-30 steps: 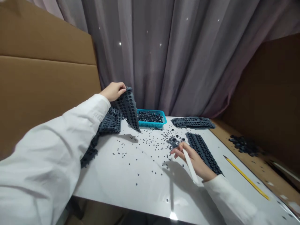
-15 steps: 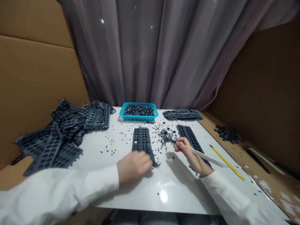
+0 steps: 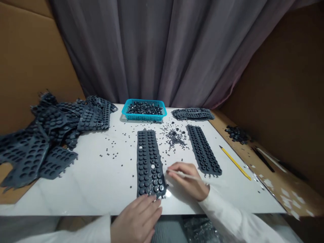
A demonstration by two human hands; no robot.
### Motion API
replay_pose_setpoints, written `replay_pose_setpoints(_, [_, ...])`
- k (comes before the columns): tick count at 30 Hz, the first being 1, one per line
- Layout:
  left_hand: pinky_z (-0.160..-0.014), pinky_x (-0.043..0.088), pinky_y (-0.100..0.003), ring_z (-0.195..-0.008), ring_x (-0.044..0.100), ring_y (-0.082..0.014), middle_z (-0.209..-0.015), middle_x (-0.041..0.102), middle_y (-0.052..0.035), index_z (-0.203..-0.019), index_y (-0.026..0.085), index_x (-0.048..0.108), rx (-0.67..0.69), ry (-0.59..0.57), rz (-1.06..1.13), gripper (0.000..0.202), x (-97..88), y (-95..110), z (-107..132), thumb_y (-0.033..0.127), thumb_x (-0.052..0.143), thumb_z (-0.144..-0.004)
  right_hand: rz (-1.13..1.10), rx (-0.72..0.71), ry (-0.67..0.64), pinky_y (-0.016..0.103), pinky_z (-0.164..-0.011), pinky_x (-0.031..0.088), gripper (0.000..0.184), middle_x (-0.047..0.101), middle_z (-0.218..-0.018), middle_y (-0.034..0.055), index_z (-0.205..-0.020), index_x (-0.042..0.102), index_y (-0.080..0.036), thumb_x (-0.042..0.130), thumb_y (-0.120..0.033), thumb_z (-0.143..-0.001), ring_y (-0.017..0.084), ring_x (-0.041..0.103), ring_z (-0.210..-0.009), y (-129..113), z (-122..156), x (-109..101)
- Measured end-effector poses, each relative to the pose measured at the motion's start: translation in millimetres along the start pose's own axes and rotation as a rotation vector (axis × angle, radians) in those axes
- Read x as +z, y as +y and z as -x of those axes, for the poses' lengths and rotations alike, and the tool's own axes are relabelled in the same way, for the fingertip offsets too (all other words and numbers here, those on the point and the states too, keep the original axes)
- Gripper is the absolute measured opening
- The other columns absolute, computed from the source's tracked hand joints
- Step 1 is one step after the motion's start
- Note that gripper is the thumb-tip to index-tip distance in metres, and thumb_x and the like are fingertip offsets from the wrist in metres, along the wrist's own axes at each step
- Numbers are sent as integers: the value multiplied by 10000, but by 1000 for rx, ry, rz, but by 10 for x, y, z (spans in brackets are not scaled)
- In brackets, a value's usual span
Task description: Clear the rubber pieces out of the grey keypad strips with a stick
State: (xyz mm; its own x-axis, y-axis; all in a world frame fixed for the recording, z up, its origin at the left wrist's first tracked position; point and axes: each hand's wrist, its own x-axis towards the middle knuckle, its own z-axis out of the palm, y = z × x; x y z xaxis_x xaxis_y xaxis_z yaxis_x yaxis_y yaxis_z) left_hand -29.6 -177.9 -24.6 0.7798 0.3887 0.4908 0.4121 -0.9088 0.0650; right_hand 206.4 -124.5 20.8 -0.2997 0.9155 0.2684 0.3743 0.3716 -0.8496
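A dark rubber sheet point(image 3: 146, 162) with rows of round raised studs lies lengthwise on the white table in front of me. Two spots on it show white. My left hand point(image 3: 139, 217) rests at its near end, fingers stretched out side by side, with the fingertips touching the edge. Just beyond the sheet's right side, my right hand point(image 3: 186, 177) pinches a slim white stick-like tool point(image 3: 186, 175), whose tip points left toward the studs. The tool's exact kind is unclear. To the right lies a second studded sheet point(image 3: 204, 148).
Small dark discs point(image 3: 174, 139) lie scattered on the table point(image 3: 101, 182). Behind are a blue basket point(image 3: 144, 117) of dark pieces and stacked strips point(image 3: 193, 114). Perforated sheets point(image 3: 58, 118) are heaped left. Right are a yellow pencil-like tool point(image 3: 235, 163) and loose dark pieces point(image 3: 236, 134).
My left hand has drawn back to the sheet's near end, and the sheet now lies flat and more exposed. My right hand has moved left from the disc pile to the sheet's side. The view has shifted.
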Motion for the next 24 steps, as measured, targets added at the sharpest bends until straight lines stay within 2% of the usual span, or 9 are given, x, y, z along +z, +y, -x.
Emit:
replay_pose_setpoints(3, [-922,474,-341,-1090,567,-218,-1176,636,-49,-1176,180,576,-78,56,-31,417,102,165,-18,197,464,-775,134,-314,-87,271,-674,552,91,710,-806,70,-899,641,-198,569,-237,-859,167,671,-756,-17,272,80])
replay_pose_setpoints(5, [-914,472,-334,-1076,576,-211,-1198,623,-32,-1153,189,593,-164,71,-71,411,121,255,-74,170,467,-762,222,-432,-82,301,-760,552,109,710,-901,93,-946,632,-195,578,-221,-855,187,664,-875,-3,374,117])
replay_pose_setpoints(8, [-914,461,-340,-1064,583,-209,-1210,615,-29,-1118,204,612,-269,121,-94,384,135,357,-142,163,470,-764,291,-484,-57,337,-860,533,149,683,-1059,125,-986,623,-182,602,-184,-839,204,633,-1011,43,414,140])
replay_pose_setpoints(10, [-927,447,-355,-1088,571,-216,-1212,613,-39,-1108,207,614,-319,159,-79,364,155,399,-159,171,458,-781,306,-511,-66,333,-873,532,153,684,-1069,129,-983,618,-176,613,-167,-830,203,633,-1028,69,410,143])
replay_pose_setpoints(14, [-948,420,-365,-1155,527,-225,-1236,595,-47,-1146,192,591,-323,154,-50,368,185,424,-151,172,440,-812,353,-550,-81,326,-847,553,119,696,-1041,129,-952,610,-176,605,-158,-834,203,647,-1010,80,417,147])
replay_pose_setpoints(18, [-951,410,-367,-1135,537,-223,-1200,618,-49,-1144,186,593,-319,146,-36,367,203,419,-134,161,432,-816,433,-588,-91,324,-832,564,85,697,-1031,136,-931,599,-162,587,-149,-847,202,648,-1005,85,433,158])
replay_pose_setpoints(24, [-1014,345,-372,-1178,494,-221,-1240,588,-39,-1167,195,582,-363,163,5,342,311,445,-70,205,464,-846,658,-759,-135,359,-961,509,57,639,-1175,144,-893,594,-126,556,-166,-875,216,574,-1136,103,389,140])
